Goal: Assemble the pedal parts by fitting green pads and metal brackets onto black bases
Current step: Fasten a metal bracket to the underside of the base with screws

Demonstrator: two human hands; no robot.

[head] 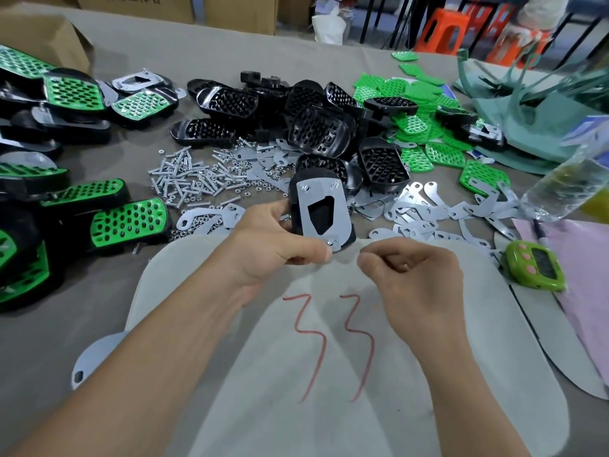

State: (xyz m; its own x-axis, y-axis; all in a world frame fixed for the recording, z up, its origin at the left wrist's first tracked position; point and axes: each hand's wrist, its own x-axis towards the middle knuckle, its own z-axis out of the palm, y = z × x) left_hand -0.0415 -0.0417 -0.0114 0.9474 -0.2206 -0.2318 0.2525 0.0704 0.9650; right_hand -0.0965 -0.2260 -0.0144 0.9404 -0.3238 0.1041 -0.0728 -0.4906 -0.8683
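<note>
Seen from my remote station, the left hand (273, 239) grips a black base (311, 175) at the centre of the view, thumb and fingers curled round its near edge, with a metal bracket (341, 222) lying flat on its upturned face and screw heads showing at three corners; the right hand (408, 272), at 4 o'clock from the part and just apart from it, has its fingers curled and its thumb and forefinger pressed together, and I cannot tell whether they pinch a nut or nothing at all. Whether a green pad sits on the hidden underside I cannot say. Loose screws and nuts (184, 179) lie scattered at 10 o'clock, spare black bases (316, 127) are heaped at 12, green pads (412, 127) at 1, unused brackets (428, 206) at 3, and finished pedals (128, 219) at 9, all around a white cloth (329, 423) marked 33 in red. My worry from here is the near corner: if the thumb eases off that screw before it is fastened, I judge the bracket could slide out of line with its holes, or the screw could back out; and any small fastener slipping from the right fingertips would likely vanish into the cloth's folds or the hardware nearby
</note>
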